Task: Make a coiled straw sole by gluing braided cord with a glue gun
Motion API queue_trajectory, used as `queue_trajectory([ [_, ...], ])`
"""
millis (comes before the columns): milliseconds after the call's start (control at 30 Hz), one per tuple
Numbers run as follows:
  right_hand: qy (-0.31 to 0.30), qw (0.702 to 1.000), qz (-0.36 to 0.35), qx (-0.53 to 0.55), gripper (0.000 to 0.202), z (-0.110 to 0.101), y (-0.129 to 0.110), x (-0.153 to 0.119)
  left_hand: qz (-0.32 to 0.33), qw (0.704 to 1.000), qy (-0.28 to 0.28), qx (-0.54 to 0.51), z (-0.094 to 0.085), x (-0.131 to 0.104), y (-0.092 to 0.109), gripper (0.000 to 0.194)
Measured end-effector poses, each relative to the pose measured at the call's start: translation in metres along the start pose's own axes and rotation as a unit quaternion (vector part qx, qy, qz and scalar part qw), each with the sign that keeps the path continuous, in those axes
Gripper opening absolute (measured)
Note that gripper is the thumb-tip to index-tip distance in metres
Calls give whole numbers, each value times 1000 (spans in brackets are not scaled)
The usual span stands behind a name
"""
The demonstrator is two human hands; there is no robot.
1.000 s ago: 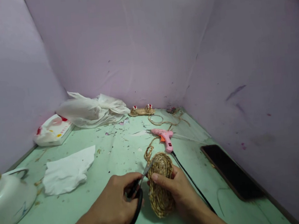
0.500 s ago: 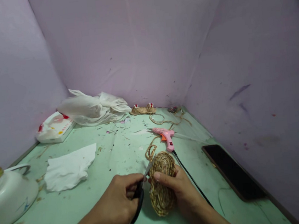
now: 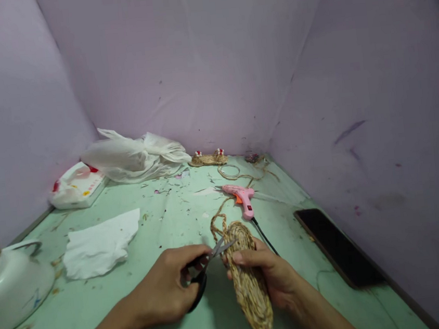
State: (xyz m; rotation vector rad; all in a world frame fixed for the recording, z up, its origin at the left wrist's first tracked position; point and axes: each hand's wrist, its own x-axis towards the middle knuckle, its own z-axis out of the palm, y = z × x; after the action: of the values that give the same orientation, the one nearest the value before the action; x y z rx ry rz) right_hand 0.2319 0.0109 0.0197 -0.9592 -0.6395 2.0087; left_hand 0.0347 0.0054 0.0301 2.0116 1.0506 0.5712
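Note:
A pair of black-handled scissors (image 3: pixel 201 287) is held in my left hand (image 3: pixel 169 285), its blades parted and their tips at the left edge of a long oval of coiled straw braid (image 3: pixel 252 292). My right hand (image 3: pixel 275 271) grips that braided piece from the right, thumb lying across its upper face and the other fingers mostly behind it. A loose braided strand (image 3: pixel 218 219) loops from the top left of the piece. Just beyond lies a pink glue gun (image 3: pixel 243 196), nozzle to the left.
A phone (image 3: pixel 338 246) lies at the right. To the left are a white tissue (image 3: pixel 100 245) and a white pot (image 3: pixel 15 290). Further back sit a tissue pack (image 3: pixel 78 184), a white plastic bag (image 3: pixel 136 157), another braided piece (image 3: pixel 208 159) and a ring (image 3: pixel 229 171).
The scissor blades have spread apart and swung more to the right. The braided piece has tilted, its lower end moving right and down, along with my right hand.

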Motion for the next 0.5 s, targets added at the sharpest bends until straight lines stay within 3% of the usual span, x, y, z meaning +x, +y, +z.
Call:
queue_trajectory([
  [100, -21, 998, 49, 16, 37, -1, -3, 1, 42, 999, 5, 31, -2, 0, -7, 38],
  [233, -36, 997, 64, 4, 34, -1, -5, 0, 76, 996, -4, 49, -5, -1, -9, 47],
  [500, -24, 998, 47, -28, 34, -2, -2, -1, 49, 996, -72, 16, -10, 1, -4, 34],
])
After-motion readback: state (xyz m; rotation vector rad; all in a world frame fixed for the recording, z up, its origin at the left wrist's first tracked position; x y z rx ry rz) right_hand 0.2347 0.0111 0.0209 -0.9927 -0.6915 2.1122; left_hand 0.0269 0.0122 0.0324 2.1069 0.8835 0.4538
